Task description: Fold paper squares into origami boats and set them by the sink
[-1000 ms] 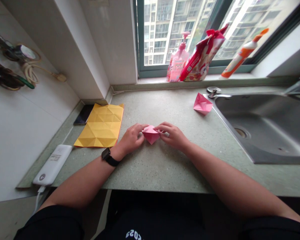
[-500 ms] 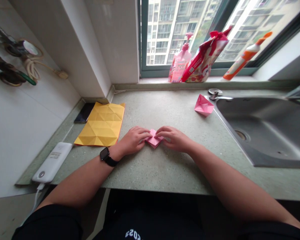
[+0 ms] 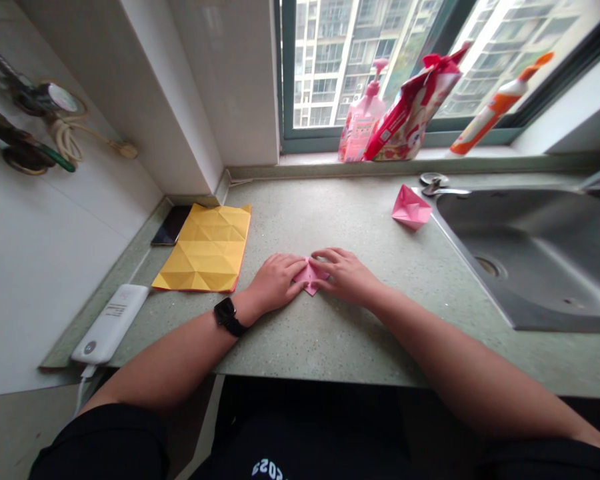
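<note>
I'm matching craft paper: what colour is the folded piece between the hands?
The folded paper is pink, as the head view shows.

Left grip and right grip nearly meet, backs upward, fingers bent.

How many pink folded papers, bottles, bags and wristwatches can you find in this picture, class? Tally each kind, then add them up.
Pink folded papers: 2
Bottles: 2
Bag: 1
Wristwatch: 1
Total: 6
</note>
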Tool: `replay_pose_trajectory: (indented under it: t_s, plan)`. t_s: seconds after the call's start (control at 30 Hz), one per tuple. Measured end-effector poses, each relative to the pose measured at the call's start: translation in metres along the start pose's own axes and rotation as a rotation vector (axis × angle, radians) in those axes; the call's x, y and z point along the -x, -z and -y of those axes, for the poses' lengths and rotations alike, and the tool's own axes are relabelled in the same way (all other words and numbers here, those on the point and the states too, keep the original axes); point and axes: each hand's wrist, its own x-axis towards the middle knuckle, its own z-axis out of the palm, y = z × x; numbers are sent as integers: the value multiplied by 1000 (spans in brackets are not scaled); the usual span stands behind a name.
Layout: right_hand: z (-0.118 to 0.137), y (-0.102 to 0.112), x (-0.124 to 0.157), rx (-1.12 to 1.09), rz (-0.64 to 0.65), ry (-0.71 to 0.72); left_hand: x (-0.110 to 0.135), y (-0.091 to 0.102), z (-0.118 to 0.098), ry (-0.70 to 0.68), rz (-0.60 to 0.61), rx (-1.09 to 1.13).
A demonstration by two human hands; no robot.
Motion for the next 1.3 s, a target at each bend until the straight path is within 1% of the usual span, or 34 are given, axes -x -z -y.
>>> replay_pose_trajectory:
  t_s: [0.17, 0.3, 0.47, 0.67, 0.87, 1.17, 1.3]
  plan:
    - [4, -5, 4, 61, 19, -28, 4, -8, 3, -37, 86, -82]
    - [6, -7, 5, 93, 27, -54, 6, -7, -1, -75, 104, -139]
    - [8, -6, 5, 100, 32, -79, 11, 4, -5, -129, 115, -142]
    - [11, 0, 4, 110, 89, -104, 18, 17, -7, -167, 167, -157]
    - [11, 4, 3, 133, 140, -110, 17, 31, -11, -232, 274, -141]
    - [8, 1, 5, 122, 145, -113, 21, 39, -10, -253, 325, -111]
    - [5, -1, 5, 109, 116, -99, 17, 42, -6, -272, 308, -72]
